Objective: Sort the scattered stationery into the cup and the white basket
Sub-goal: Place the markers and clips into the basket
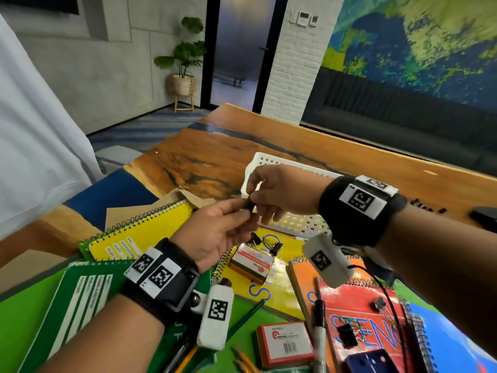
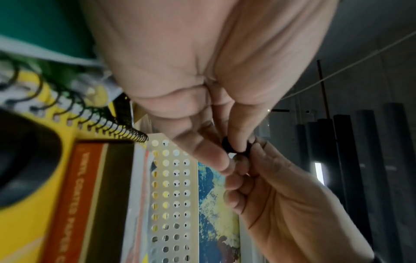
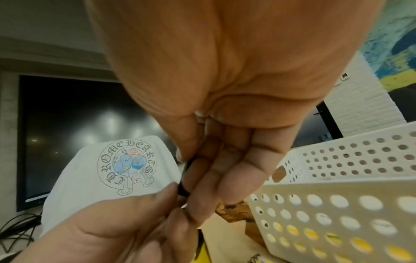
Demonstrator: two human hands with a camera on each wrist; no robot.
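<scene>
Both hands meet above the table [image 1: 215, 146], just near of the white basket [image 1: 293, 227]. The left hand [image 1: 220, 232] and right hand [image 1: 282, 192] each pinch one small black clip [image 1: 249, 204] between thumb and fingertips; each grip is pressed on it. Step in hand, as judged: a clip is being readied for sorting. The next move calls for carrying it right and far, over the basket rim, then letting go. Countable: one basket, two paper-clip boxes [image 1: 252, 265] [image 1: 285, 344], two more black clips [image 1: 266, 244] beside the nearer-left box. No cup is in view.
</scene>
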